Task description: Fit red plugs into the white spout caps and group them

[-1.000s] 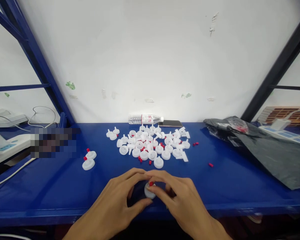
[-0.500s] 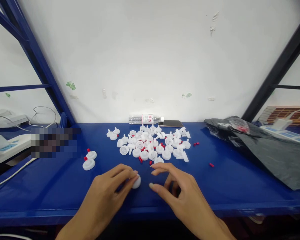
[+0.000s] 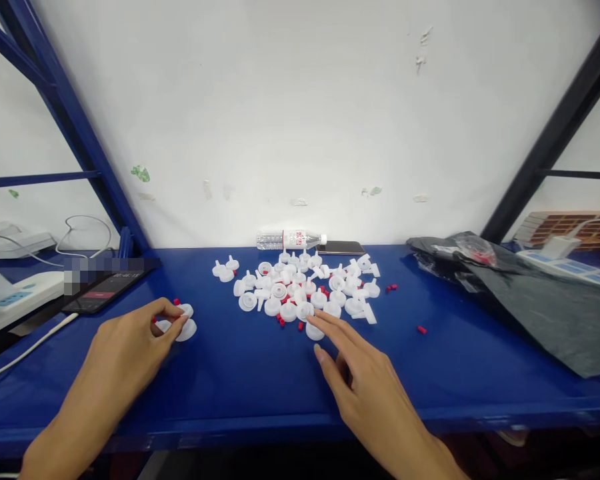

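Observation:
My left hand (image 3: 125,347) is out to the left, its fingertips pinched on a white round cap with a red plug (image 3: 186,329), held right beside two other finished caps (image 3: 184,310) on the blue table (image 3: 250,380). My right hand (image 3: 360,373) is stretched forward with fingers apart, the fingertips touching a white cap (image 3: 315,331) at the near edge of the pile of white caps (image 3: 300,290). Small red plugs (image 3: 391,288) lie scattered in and around the pile.
A water bottle (image 3: 290,239) and a phone (image 3: 341,247) lie at the back by the wall. A black plastic bag (image 3: 520,293) covers the right side. Another phone (image 3: 105,288), a power strip (image 3: 10,293) and cables sit at the left. Blue shelf posts flank the bench.
My hands have parted. The left hand carried the capped piece leftwards to the small group of finished caps. The right hand let go and reached forward to the pile's near edge.

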Tool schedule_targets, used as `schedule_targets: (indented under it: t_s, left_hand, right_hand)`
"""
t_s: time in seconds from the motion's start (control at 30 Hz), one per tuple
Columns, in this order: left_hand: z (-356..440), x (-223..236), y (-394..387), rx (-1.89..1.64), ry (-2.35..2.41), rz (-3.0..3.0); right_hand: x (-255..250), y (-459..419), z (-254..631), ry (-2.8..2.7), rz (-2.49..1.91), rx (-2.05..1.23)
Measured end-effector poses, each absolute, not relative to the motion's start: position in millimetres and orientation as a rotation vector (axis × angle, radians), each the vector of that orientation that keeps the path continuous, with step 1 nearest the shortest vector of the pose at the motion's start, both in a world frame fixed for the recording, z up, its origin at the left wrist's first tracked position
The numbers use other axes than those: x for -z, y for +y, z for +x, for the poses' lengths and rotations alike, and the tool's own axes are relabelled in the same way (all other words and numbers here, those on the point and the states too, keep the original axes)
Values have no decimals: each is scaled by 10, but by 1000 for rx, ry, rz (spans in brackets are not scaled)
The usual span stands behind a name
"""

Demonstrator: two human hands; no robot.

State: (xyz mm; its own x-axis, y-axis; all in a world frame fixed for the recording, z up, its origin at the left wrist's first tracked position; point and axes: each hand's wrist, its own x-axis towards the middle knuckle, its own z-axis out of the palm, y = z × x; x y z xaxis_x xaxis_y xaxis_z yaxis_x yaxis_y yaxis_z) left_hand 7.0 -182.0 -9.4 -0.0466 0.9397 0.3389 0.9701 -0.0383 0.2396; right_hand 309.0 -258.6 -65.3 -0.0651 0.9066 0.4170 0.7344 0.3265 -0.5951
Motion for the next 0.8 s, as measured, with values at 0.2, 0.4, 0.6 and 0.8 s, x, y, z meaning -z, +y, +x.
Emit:
schedule_targets:
  t_s: [0.2,0.4,0.6,0.8]
  left_hand:
    - [36,245,-1749,714,-2050,-2173]
    - [80,262,-1785,714,-2104,-2076]
    - [618,324,-2182,1011,-1690,-2363]
    - [1011,599,-2261,784,-1466,-2838]
  right_hand:
    - [603,-2644,3098,-1954,-1234,-438]
    - [553,-2662,3128,-1930,-1188,-508]
    - [625,-2530,3115,-1911,-1442,-329]
    - [539,-2381,3050,-2048,-1608,-243]
